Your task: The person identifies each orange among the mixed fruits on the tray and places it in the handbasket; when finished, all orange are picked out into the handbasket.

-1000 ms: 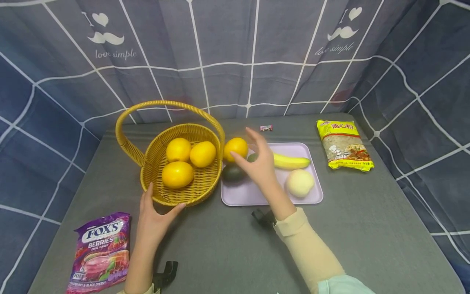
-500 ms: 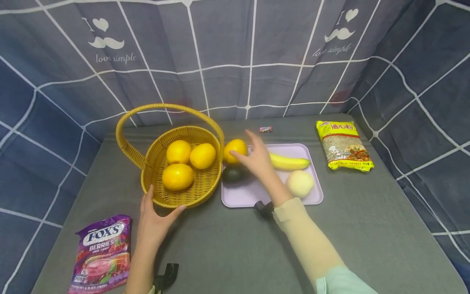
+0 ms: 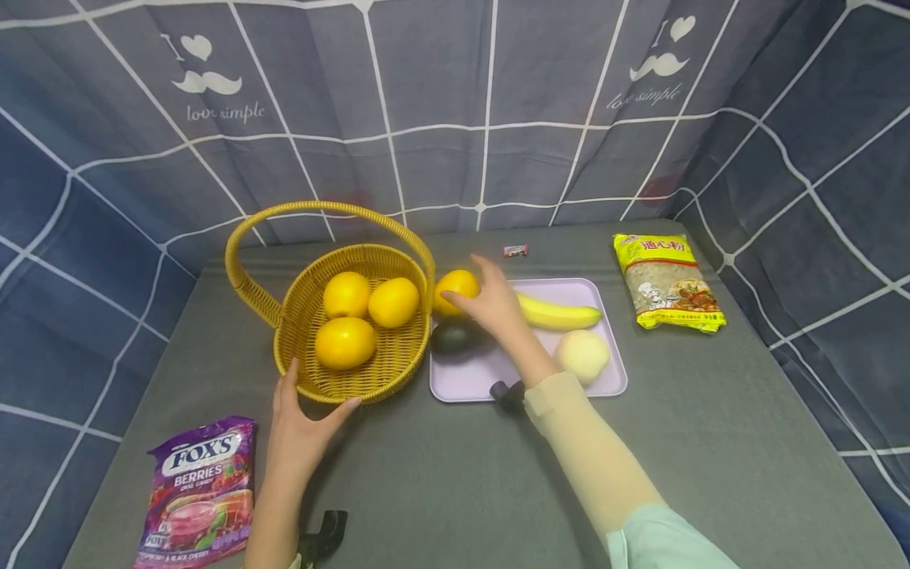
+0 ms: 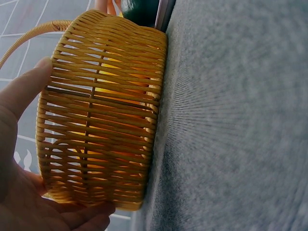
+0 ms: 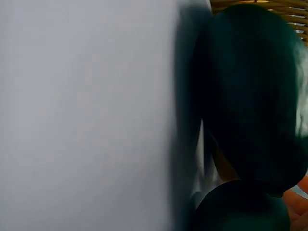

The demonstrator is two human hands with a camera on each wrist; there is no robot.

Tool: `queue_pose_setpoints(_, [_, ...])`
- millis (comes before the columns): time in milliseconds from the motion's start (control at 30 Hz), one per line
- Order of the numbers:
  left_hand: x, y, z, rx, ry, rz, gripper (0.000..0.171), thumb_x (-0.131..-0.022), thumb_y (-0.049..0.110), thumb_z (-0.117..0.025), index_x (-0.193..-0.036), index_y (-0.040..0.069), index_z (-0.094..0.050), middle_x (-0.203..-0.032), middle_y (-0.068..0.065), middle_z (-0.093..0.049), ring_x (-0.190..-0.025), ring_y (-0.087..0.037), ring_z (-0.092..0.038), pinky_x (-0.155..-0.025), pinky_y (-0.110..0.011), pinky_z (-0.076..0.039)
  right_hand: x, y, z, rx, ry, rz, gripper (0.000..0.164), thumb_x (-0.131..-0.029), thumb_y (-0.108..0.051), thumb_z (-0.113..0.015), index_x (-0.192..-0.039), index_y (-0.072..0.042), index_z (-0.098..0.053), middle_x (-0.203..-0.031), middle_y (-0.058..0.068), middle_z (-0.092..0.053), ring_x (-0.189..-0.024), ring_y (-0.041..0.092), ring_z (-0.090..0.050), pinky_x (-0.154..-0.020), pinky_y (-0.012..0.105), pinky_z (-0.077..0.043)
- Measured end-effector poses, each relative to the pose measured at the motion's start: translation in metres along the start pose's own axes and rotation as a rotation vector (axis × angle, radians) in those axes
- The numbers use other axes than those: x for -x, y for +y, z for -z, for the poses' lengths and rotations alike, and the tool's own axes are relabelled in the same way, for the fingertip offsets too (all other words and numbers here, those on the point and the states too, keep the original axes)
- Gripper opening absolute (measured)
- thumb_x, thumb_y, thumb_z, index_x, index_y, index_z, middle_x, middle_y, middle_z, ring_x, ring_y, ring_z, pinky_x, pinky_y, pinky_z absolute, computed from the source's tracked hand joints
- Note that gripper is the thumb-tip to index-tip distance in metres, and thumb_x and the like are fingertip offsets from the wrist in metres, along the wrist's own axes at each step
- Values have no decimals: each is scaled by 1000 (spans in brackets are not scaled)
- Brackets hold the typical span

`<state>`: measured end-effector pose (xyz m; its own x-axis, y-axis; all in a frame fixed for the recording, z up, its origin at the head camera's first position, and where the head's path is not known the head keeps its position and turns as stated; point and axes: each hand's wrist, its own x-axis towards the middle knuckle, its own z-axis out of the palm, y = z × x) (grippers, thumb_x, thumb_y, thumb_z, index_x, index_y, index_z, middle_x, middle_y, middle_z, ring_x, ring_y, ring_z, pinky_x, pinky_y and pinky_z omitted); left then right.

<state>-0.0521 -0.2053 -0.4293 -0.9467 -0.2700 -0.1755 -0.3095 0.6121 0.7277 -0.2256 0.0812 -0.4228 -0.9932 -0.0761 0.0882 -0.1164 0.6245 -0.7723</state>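
My left hand (image 3: 295, 431) grips the near side of a yellow wicker basket (image 3: 398, 371), its thumb and fingers spread along the wall. Inside lie three golden-yellow, lemon-like fruits (image 3: 345, 343). My right hand (image 3: 501, 308) hovers over the left part of a lilac tray (image 3: 512, 387), thumb and forefinger apart about another golden-yellow fruit (image 3: 456, 291). Whether they press on it is unclear. A dark green avocado (image 3: 455, 338) lies in front of that fruit, against the basket side. In the right wrist view a second dark green fruit (image 5: 243, 209) shows below the avocado (image 5: 250, 96).
On the tray's right half are a banana (image 3: 562, 312) and a pale round fruit (image 3: 581, 356). A purple candy bag (image 3: 199, 494) lies front left, a yellow food packet (image 3: 668, 280) back right. Behind the tray is a small wrapped sweet (image 3: 515, 250). The basket handle (image 3: 327, 207) stands upright.
My right hand has shifted slightly left, its thumb and forefinger further over the golden-yellow fruit. My left hand stays on the basket, and the fruits keep their places.
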Motion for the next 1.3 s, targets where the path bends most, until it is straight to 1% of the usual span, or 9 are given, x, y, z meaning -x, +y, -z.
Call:
queue_pose_setpoints(100, [0,0,0,0,2,-1,116,-76,60,-73,-156,24,3,-160,-17,5,-142,-46,-9,-107,-68,-16,-2,1,-1,40,-21,3,96,-75,-59,-73,-149,-12,-35,-152,10,-35,-136,30,-36,-110,47,-29])
queue_pose_setpoints(267, [0,0,-1,-4,12,-11,116,-76,59,-74,-156,24,2,-160,-17,4,-142,-46,-10,-107,-67,-16,-5,2,-3,87,-54,7,97,-74,-60,-73,-149,-13,-35,-152,9,-36,-136,29,-36,-110,49,-30])
queue_pose_setpoints(500, [-1,0,-2,-8,25,-18,115,-76,59,-74,-156,24,0,-160,-18,2,-141,-46,-12,-107,-67,-16,-7,5,-6,133,-53,15,96,-70,-62,-74,-145,-12,-41,-145,8,-44,-129,29,-44,-104,50,-36])
queue_pose_setpoints(733, [0,2,-1,-10,20,-9,115,-76,59,-74,-156,24,1,-160,-18,3,-141,-46,-11,-107,-67,-16,-9,5,-9,198,-63,18,95,-67,-65,-74,-140,-12,-45,-136,9,-51,-119,29,-52,-99,47,-42])
queue_pose_setpoints(867, [0,2,0,-7,18,-6,115,-76,59,-74,-156,24,1,-160,-18,3,-141,-46,-11,-107,-67,-16,-9,4,-10,225,-75,18,95,-66,-67,-73,-139,-13,-46,-133,9,-53,-115,29,-53,-97,47,-43])
queue_pose_setpoints(1033, [0,2,0,-4,9,0,115,-76,59,-73,-156,24,2,-160,-18,4,-142,-47,-10,-107,-68,-15,-10,3,-10,267,-87,38,94,-65,-68,-73,-137,-13,-47,-131,8,-54,-113,28,-54,-95,47,-44])
queue_pose_setpoints(1200, [0,1,0,-6,6,3,116,-76,60,-73,-156,24,2,-160,-18,4,-142,-47,-10,-106,-68,-15,-11,3,-10,287,-93,51,90,-65,-67,-73,-134,-13,-49,-128,7,-55,-111,26,-55,-94,45,-45])
queue_pose_setpoints(1300, [0,1,0,-8,7,2,116,-76,60,-73,-156,24,2,-160,-18,4,-141,-47,-10,-106,-68,-16,-11,4,-11,286,-92,44,88,-66,-66,-73,-133,-13,-50,-128,6,-56,-110,26,-55,-93,45,-45])
